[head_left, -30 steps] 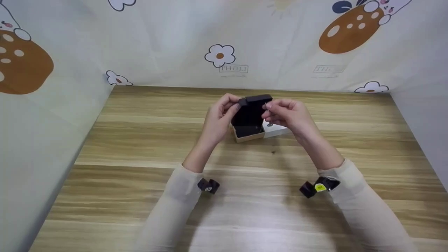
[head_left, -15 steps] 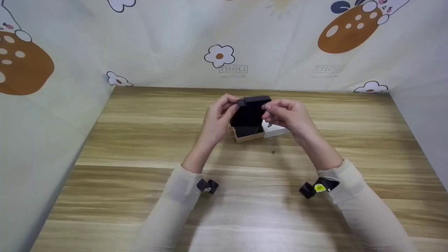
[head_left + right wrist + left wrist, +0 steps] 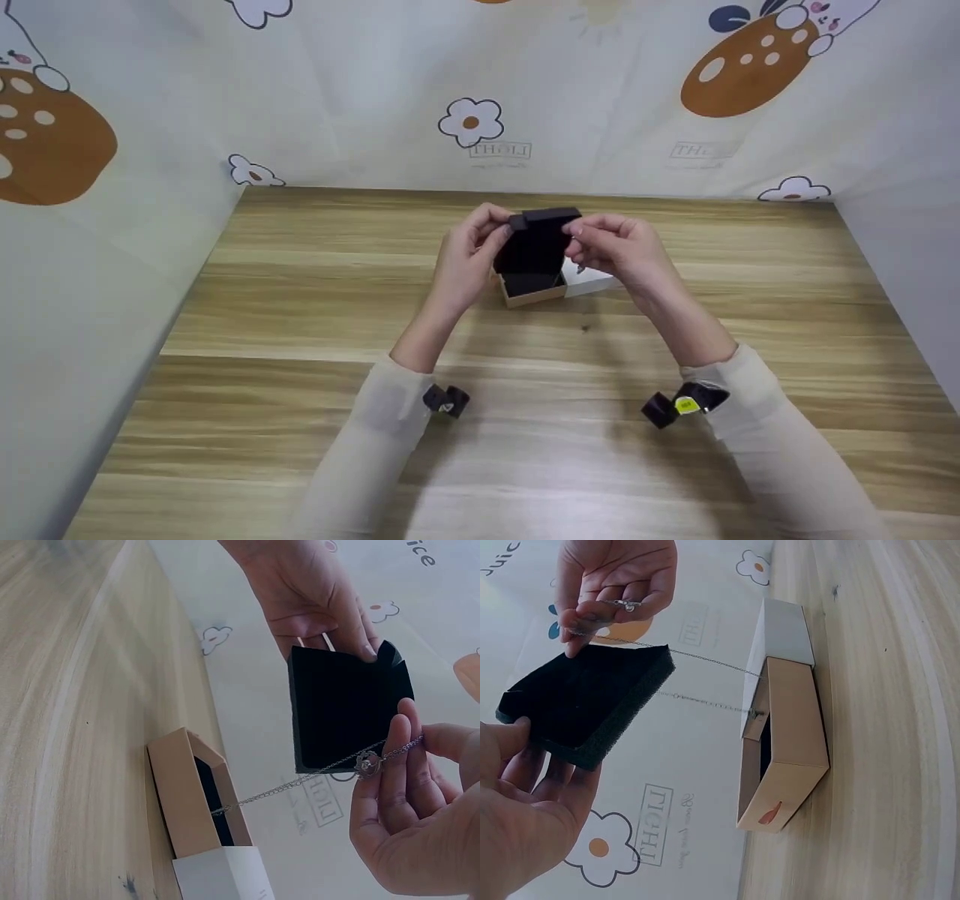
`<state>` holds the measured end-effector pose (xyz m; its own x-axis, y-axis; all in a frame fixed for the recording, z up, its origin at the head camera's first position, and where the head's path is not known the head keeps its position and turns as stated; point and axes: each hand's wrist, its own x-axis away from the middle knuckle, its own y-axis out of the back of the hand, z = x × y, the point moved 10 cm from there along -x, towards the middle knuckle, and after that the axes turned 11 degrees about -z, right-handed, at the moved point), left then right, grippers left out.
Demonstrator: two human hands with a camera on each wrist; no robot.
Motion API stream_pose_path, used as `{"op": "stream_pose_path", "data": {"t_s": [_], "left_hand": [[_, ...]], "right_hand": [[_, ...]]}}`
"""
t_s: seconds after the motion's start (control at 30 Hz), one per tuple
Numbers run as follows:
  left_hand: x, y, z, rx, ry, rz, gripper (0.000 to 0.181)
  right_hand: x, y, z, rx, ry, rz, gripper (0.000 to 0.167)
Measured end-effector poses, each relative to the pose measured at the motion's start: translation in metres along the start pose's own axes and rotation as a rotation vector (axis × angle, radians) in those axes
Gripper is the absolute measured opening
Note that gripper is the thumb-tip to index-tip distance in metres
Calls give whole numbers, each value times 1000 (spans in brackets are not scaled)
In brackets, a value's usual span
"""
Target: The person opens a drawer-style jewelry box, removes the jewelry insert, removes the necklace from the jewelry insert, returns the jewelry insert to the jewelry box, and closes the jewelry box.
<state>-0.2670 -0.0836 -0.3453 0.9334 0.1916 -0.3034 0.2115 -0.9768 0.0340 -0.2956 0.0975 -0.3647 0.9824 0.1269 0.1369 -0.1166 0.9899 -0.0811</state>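
Observation:
My left hand (image 3: 465, 259) pinches a black foam pad (image 3: 592, 697) by one corner, where a small slit flap shows, and holds it tilted above an open box. My right hand (image 3: 622, 251), at the pad's other side, pinches a fine silver necklace (image 3: 274, 791) between thumb and fingers. Its small round pendant (image 3: 367, 763) lies against those fingers in the right wrist view. From the hand, the chain slopes down into the tan box drawer (image 3: 799, 712). Inside the drawer, the chain's lower end is hidden.
A white box sleeve (image 3: 589, 283) adjoins the drawer on its right, partly behind my right hand. Both rest on the wood-grain table (image 3: 300, 420). A printed cloth backdrop (image 3: 360, 97) rises along the table's back edge. Each wrist wears a small black camera (image 3: 448, 400).
The foam pad has sunk very slightly in the head view. Both hands keep their holds nearly still, and the box stays in place.

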Motion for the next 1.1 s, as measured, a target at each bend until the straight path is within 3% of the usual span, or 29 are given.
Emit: {"op": "stream_pose_path", "data": {"t_s": [0.6, 1.1], "left_hand": [[0, 1, 1, 29, 12, -10, 11], [3, 2, 7, -2, 41, 10, 9]], "right_hand": [[0, 2, 1, -35, -16, -7, 18], [1, 2, 3, -99, -40, 16, 14]]}}
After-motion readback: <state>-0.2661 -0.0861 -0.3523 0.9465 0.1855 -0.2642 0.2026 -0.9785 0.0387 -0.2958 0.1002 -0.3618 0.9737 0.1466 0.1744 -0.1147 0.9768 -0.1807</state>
